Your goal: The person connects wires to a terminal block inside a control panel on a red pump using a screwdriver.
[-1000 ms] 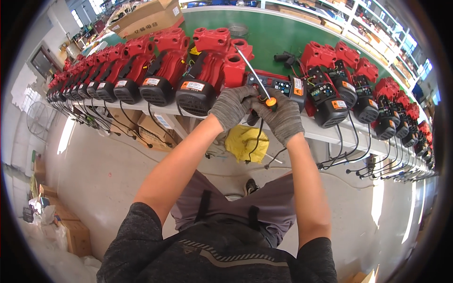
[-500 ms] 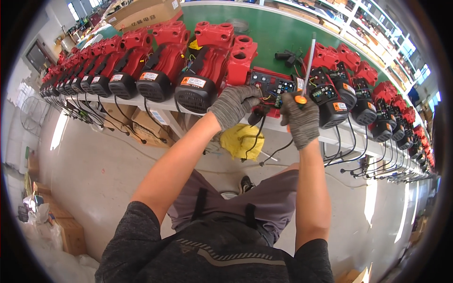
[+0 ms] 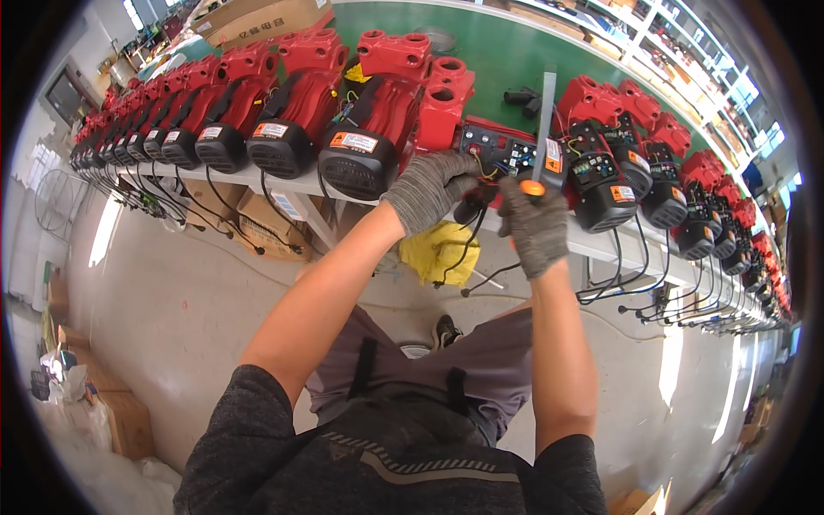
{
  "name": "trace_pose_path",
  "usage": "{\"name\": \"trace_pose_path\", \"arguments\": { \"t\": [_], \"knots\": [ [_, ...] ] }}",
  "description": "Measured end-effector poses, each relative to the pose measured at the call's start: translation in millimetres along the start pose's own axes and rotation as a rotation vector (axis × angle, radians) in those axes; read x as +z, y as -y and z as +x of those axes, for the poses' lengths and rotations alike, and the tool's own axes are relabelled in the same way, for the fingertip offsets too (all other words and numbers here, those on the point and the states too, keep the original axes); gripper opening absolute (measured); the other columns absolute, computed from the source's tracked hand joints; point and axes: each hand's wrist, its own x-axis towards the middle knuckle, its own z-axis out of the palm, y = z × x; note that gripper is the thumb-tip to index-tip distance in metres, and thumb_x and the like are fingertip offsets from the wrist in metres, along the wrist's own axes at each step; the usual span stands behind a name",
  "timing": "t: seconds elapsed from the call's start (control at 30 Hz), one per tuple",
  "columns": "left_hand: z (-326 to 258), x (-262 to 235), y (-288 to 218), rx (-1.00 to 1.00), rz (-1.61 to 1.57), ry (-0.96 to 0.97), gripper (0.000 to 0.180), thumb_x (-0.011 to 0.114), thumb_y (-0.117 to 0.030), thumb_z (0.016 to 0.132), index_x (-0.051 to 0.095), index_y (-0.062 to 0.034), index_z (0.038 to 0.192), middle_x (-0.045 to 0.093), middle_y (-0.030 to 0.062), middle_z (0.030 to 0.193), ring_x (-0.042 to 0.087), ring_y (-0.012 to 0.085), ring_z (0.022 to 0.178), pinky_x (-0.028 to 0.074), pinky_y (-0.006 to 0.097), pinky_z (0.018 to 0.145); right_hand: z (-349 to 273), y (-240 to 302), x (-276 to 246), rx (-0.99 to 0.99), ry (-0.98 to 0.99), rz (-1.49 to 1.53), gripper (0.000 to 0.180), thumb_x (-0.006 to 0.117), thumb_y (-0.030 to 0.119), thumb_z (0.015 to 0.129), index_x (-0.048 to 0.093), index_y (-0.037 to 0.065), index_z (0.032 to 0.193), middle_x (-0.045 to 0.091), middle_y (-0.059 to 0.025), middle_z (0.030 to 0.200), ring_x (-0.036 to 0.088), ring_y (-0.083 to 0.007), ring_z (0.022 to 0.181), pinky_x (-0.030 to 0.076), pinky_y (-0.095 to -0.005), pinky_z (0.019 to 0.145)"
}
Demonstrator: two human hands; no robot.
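1. Left hand (image 3: 429,187): grey knit glove, fingers curled shut around the front end of the open pump unit (image 3: 498,154) at the bench edge. Firm wrap, thumb side hidden, so full contact cannot be told.
2. Right hand (image 3: 534,227): gloved, closed in a fist on the orange-and-black handle of the screwdriver (image 3: 544,129). Shaft pointing up and away, tip well clear of the unit.
3. Pump unit: sitting on the white bench edge (image 3: 292,182), between the big red pump with black end cap (image 3: 365,142) on the left and the next red-black pump (image 3: 601,176) on the right. Terminal box open, board and coloured wires exposed.
4. Black cable (image 3: 468,249) hanging from the unit down past a yellow cloth (image 3: 438,253) under the bench.
5. Risk, judged: tip raised and off the work. Coming back down on a slant could miss the screw head and dig into the board or nick a wire.
6. Risk: glove fabric close to loose wires. A snag on pulling away could drag a lead off its terminal.
7. Risk: unit at the very edge of the bench, held by one hand only. Hard push from the driver could tip it forward; the hanging cable adds pull.
8. Risk: neighbours packed tight either side. A wide elbow swing could knock the right-hand pump.
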Motion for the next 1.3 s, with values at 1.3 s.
{"name": "trace_pose_path", "arguments": {
  "t": [1.3],
  "knots": [
    [5, 18, -26, -0.62, -0.863, -0.08, 0.019, 0.061, -0.014, 0.097, 0.061, -0.0008, 0.111, 0.071, 0.0104, 0.088, 0.065, 0.0163, 0.053, 0.047, 0.028, 0.042, 53, 130, 8, -0.511, 0.915, -1.571, 0.019, 0.071, 0.019, 0.087, 0.072, 0.006, 0.1, 0.07, -0.0164, 0.094, 0.067, -0.0359, 0.084, 0.054, -0.0423, 0.076]
  ]
}}
